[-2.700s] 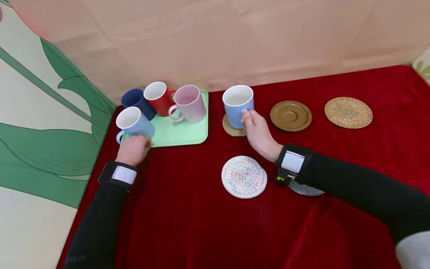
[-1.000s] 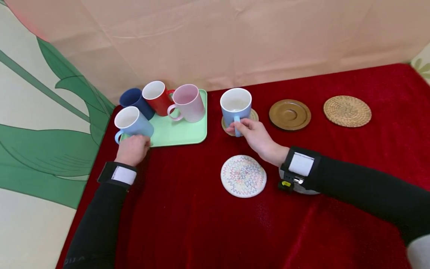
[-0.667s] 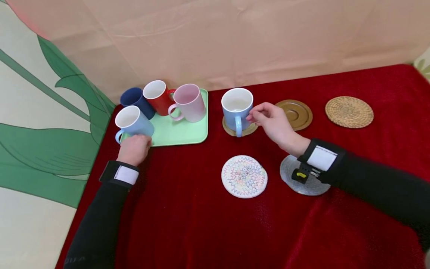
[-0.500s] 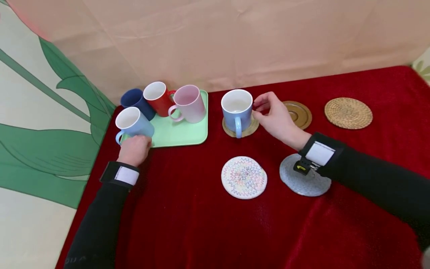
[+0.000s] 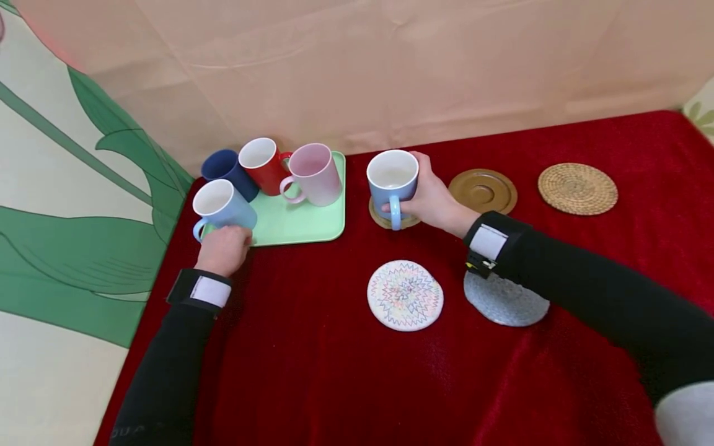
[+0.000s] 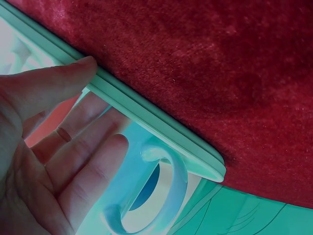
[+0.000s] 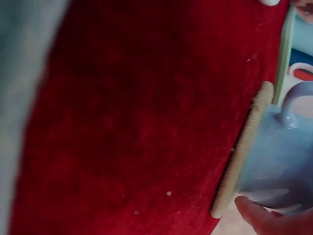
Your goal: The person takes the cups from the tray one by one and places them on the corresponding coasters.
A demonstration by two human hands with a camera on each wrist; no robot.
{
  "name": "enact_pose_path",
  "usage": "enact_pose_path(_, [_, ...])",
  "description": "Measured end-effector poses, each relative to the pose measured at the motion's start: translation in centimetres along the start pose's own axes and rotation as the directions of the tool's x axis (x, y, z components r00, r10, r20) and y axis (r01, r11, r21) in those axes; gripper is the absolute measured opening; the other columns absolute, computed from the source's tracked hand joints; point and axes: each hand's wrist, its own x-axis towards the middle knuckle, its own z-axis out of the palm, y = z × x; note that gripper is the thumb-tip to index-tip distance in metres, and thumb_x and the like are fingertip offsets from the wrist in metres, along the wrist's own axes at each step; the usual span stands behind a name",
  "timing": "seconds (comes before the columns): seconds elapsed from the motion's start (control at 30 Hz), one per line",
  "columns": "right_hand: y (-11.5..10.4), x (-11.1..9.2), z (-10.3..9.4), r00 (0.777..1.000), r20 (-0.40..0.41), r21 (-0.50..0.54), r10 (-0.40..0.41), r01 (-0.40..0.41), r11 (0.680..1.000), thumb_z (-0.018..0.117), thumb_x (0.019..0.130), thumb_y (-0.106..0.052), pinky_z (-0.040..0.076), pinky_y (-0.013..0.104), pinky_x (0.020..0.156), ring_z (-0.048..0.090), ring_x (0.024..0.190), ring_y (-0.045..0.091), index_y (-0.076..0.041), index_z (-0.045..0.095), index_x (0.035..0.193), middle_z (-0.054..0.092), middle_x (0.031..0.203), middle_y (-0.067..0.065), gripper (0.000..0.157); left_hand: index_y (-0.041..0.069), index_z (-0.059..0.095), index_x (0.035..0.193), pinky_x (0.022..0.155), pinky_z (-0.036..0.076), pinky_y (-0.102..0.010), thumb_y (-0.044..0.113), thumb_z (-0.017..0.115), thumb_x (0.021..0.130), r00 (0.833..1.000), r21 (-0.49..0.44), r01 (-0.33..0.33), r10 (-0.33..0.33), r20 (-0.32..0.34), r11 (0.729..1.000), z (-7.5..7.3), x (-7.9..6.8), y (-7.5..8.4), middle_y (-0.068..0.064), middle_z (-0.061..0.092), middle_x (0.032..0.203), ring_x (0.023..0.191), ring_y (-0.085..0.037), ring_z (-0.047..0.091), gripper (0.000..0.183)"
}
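The fingers of the right hand (image 5: 432, 197) are clamped round the body of a light blue mug (image 5: 382, 193); half a second ago they stood apart beside it, and just before that they held its handle (image 5: 395, 214). The mug stands upright on a round coaster (image 7: 241, 152), so this looks like a regrip to settle or turn it. The left thumb lies on the edge of the green tray (image 5: 292, 230) (whether the left hand's (image 5: 223, 250) other fingers pinch it, I cannot tell). Four mugs (image 5: 318, 178) remain on the tray; four bare mats (image 5: 405, 295) lie further right on the red tabletop (image 5: 312, 365).
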Motion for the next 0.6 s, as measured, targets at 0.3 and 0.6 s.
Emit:
enact_pose_path(0.3, [0.39, 0.05, -0.02, 1.0, 0.007, -0.01, -0.011, 0.011, 1.0, 0.078, 0.066, -0.033, 0.034, 0.039, 0.093, 0.041, 0.115, 0.021, -0.013, 0.015, 0.133, 0.04, 0.13, 0.008, 0.095, 0.013, 0.051, 0.062, 0.05, 0.041, -0.042, 0.002, 0.057, 0.076, 1.0, 0.022, 0.001, -0.001, -0.011, 1.0, 0.23, 0.0, 0.18, -0.004, 0.05, 0.06, 0.056, -0.024, 0.049, 0.018])
enact_pose_path(0.6, [0.04, -0.15, -0.4, 1.0, 0.014, -0.031, 0.005, -0.005, 0.999, 0.078, 0.067, -0.026, 0.031, 0.041, 0.096, 0.039, 0.12, 0.027, -0.01, 0.012, 0.136, 0.036, 0.133, 0.013, 0.097, 0.013, 0.051, 0.062, 0.05, 0.04, -0.042, 0.003, 0.057, 0.076, 1.0, 0.019, 0.0, 0.001, -0.027, 1.0, 0.27, -0.06, 0.14, -0.004, 0.05, 0.059, 0.055, -0.024, 0.049, 0.018])
